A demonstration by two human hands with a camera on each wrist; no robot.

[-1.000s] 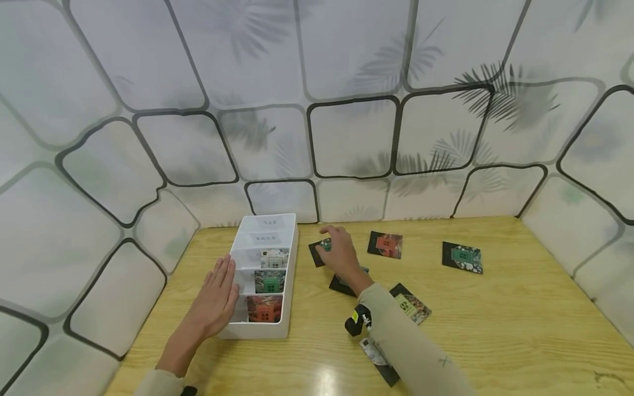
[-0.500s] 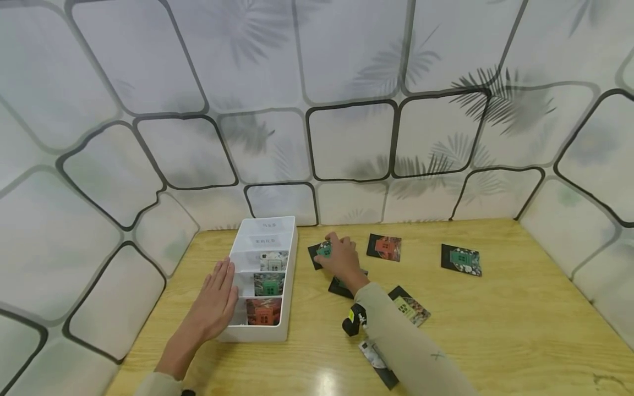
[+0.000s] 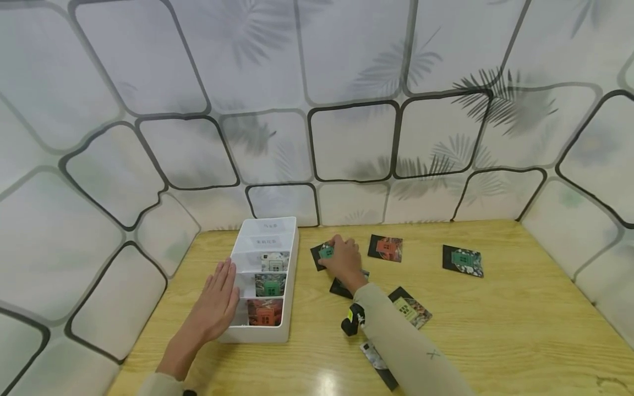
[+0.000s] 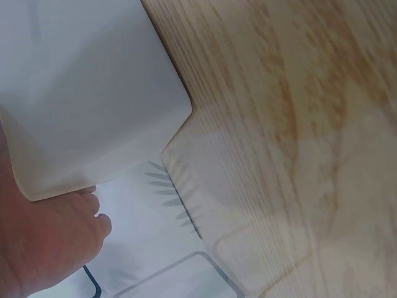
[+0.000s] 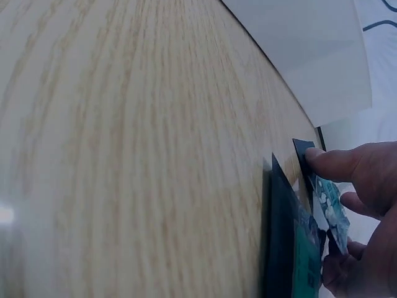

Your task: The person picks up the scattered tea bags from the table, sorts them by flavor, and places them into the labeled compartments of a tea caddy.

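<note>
My left hand (image 3: 213,302) lies with straight fingers along the left side of a white divided box (image 3: 264,334); the left wrist view shows the box wall (image 4: 93,93) with part of the hand (image 4: 49,242) against it. Right of the box, my right hand (image 3: 344,265) pinches a flat black-and-green tea packet (image 3: 325,251) on the table. Up close, the thumb is on its black edge and the fingers curl at the far side of the packet (image 5: 329,198). Another dark packet (image 3: 340,288) lies partly hidden under the right wrist.
In the box's nearer compartments stand a white packet (image 3: 274,262), a green packet (image 3: 270,285) and a red packet (image 3: 265,313). On the table (image 3: 495,330) lie a red packet (image 3: 386,248), a green packet (image 3: 463,260), a yellow-green packet (image 3: 410,307) and a white-and-black packet (image 3: 378,366).
My right hand has come down onto the black-and-green tea packet, its raised fingers now closing at the packet's edges. The left hand has stayed on the box.
</note>
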